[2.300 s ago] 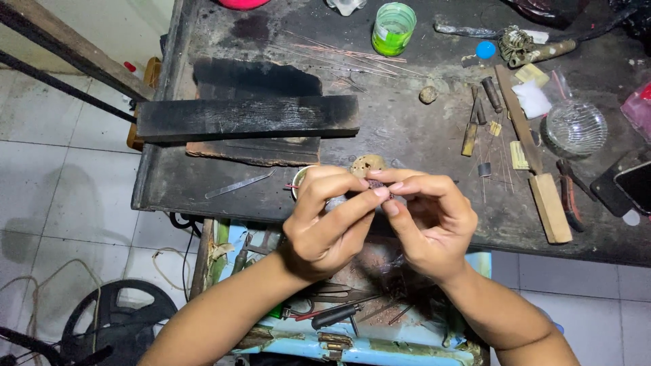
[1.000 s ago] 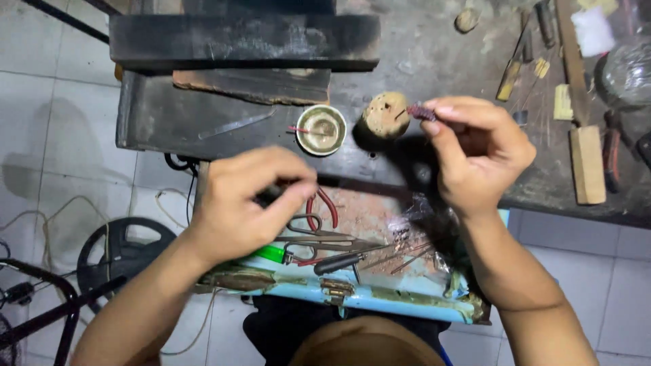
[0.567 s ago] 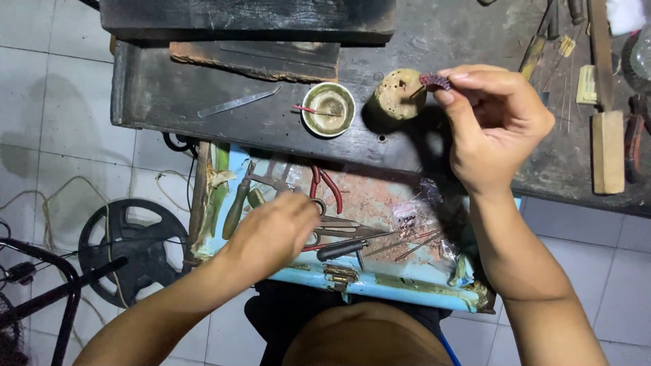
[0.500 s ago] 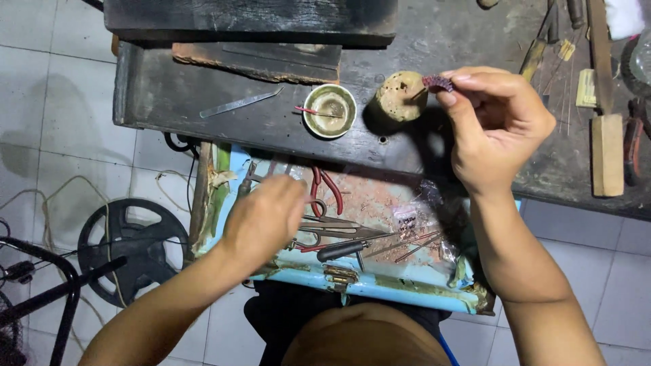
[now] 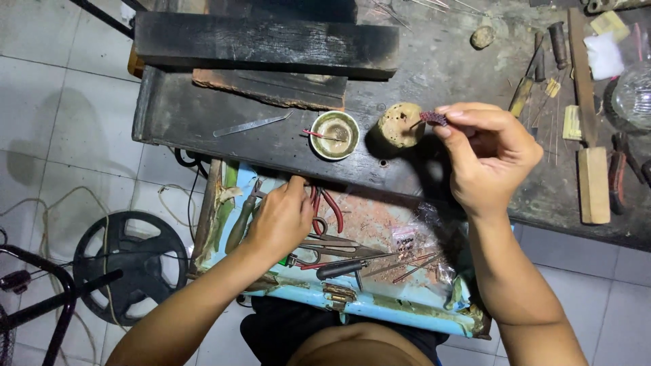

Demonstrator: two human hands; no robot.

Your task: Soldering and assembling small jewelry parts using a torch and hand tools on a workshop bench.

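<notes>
A shallow light-blue drawer tray (image 5: pixel 380 308) sits pulled out under the dark, scuffed tabletop (image 5: pixel 271 146) and holds a loose heap of hand tools: one pair of red-handled pliers (image 5: pixel 329 210), one green-handled tool (image 5: pixel 239 224), one black-handled tool (image 5: pixel 339 269), thin metal rods and small clear plastic bags. The left hand (image 5: pixel 278 220) lies palm down inside this tray, fingers curled onto the tools near the red handles; whether it grips one of them cannot be told. On the tabletop stands one small round metal bowl (image 5: pixel 334 135) with a thin red-tipped stick resting in it. Just beside the bowl is one round cork-coloured block (image 5: pixel 400 125). The right hand (image 5: pixel 491 159) hovers above the tabletop, thumb and forefinger pinched narrowly on one small dark-red ridged piece (image 5: pixel 434 118), held next to the block's upper edge. One flat metal strip (image 5: pixel 251 125) lies left of the bowl.
</notes>
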